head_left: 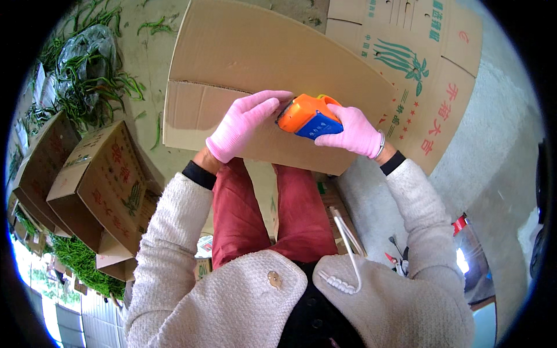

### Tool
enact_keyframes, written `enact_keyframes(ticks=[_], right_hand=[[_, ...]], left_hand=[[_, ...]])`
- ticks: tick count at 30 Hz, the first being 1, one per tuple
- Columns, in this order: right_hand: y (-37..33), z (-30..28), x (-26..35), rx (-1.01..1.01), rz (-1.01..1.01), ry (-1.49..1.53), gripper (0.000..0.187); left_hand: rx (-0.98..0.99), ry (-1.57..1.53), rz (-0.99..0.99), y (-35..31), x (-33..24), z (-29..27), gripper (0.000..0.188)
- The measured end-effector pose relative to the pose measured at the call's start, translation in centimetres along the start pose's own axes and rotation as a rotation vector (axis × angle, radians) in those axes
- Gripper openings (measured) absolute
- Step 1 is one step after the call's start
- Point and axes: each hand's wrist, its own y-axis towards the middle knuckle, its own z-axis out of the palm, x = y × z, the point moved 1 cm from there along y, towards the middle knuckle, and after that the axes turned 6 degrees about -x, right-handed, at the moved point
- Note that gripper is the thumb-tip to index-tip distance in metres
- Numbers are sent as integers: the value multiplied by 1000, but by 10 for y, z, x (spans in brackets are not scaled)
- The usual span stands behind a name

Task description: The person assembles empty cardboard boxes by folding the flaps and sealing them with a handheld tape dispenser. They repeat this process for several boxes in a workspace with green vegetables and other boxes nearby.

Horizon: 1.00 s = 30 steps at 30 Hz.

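Observation:
My right hand (360, 132), in a pink glove, is closed around an orange and blue tape dispenser (307, 116). The dispenser's dark end points left, and a bit of yellow shows on its far side. Beside that dark end is my left hand (243, 122), also gloved in pink, its fingers stretched out toward the dispenser; I cannot see its thumb clearly. Both hands are above a large cardboard box (243, 52) with a flap edge running across its left part. No print shows on that face.
Flattened cardboard (429, 64) with green and red print lies at the far right. On the left stand open cardboard boxes (104, 180), with long green peppers (87, 75) scattered beyond and a green heap (87, 264) nearer. Grey concrete floor (493, 127) stretches along the right.

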Motion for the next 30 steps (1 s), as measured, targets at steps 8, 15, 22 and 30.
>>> enact_keyframes(ticks=[8, 15, 22, 30], right_hand=[[-2, -4, -1, 47, 48, 121, 64], [-5, -4, -5, 42, 47, 194, 65], [-5, -7, -3, 42, 31, 232, 63], [3, -14, 21, 127, 64, 70, 63]], left_hand=[[182, -328, -213, 27, -5, -11, 51], [147, -249, -243, 34, -8, -14, 42], [6, -147, -220, 40, -4, -3, 27], [-274, 120, 16, 15, -14, -10, 16]])
